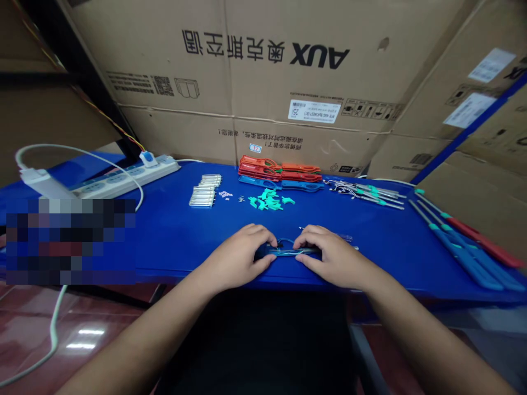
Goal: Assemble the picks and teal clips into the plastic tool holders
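Observation:
Near the front edge of the table, my left hand pinches the left end of a blue plastic handle shell, thumb below and fingers above. Thin wires, one pale and one bluish, run along the shell between my hands. My right hand is closed over the other end, where a slim grey metal rod shows under the fingers. Part of the shell is hidden by both hands. Just behind my right hand lie small clear plastic pieces, partly covered.
Teal clips, white cylindrical parts and stacked red and blue handle shells lie farther back. Wired metal rods and long blue-handled pieces lie right. A power strip sits left. Cardboard boxes stand behind.

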A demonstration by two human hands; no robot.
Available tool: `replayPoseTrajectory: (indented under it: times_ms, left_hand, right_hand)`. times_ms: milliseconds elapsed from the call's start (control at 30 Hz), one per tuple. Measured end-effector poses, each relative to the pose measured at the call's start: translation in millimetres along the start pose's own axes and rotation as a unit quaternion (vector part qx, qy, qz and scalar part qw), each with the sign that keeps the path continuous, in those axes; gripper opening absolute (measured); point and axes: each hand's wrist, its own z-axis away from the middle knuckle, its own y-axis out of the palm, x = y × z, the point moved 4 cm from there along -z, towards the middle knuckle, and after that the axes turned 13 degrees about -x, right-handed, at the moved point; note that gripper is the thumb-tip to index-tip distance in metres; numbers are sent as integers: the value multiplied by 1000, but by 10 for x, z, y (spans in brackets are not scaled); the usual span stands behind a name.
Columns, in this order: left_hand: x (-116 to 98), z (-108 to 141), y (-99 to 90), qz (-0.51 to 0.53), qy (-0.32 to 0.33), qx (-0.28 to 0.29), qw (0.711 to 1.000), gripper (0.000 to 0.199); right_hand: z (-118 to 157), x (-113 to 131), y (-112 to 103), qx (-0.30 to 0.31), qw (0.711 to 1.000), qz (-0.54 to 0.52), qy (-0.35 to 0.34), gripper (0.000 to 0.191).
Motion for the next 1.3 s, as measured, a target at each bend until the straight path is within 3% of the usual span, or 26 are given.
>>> replayPoseTrajectory:
  times_ms: [233, 467, 600, 933, 1300]
  left_hand:
    - [-1, 4, 9, 0, 3, 9, 1000, 18]
    - [-26, 5, 5, 8, 21, 20, 1000, 16]
    - [-39, 1, -12, 10, 3, 8, 1000, 21]
    - [-21, 17, 20, 18, 44, 29, 998, 32]
    - [-26, 15, 18, 4, 56, 29, 998, 33]
  right_hand:
    - [-76, -27, 23, 14, 999, -30, 27, 2]
    - [10, 10, -39, 7, 999, -43, -33, 16]
    - [39, 2, -22, -5, 999, 2, -47, 15]
    - [29, -35, -7, -31, 998, -8, -58, 23]
    - [39, -3, -1, -65, 994, 11, -85, 8]
